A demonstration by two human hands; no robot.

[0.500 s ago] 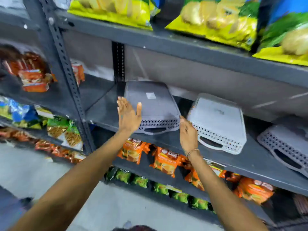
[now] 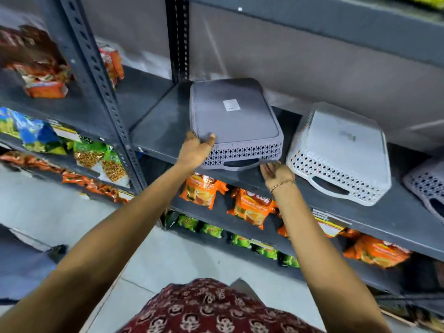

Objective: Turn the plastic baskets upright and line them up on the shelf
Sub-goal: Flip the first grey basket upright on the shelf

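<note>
A dark grey plastic basket (image 2: 235,116) lies upside down on the grey metal shelf (image 2: 156,133), a white sticker on its bottom. My left hand (image 2: 195,151) grips its front left corner, thumb on top. My right hand (image 2: 276,171) is palm up at its front right corner, fingertips under the rim. A light grey basket (image 2: 341,150) lies upside down to the right, apart from both hands. A third basket (image 2: 427,186), also inverted, is cut off at the right edge.
A slotted upright post (image 2: 96,80) stands left of the shelf bay. Orange snack packets (image 2: 252,205) hang on the shelf below, green ones lower. More packets fill the left shelves. The shelf above sits close over the baskets.
Both hands have closed in on the dark grey basket: the left went from flat and open beside it to gripping its corner, the right moved under its front right rim. The view moved closer.
</note>
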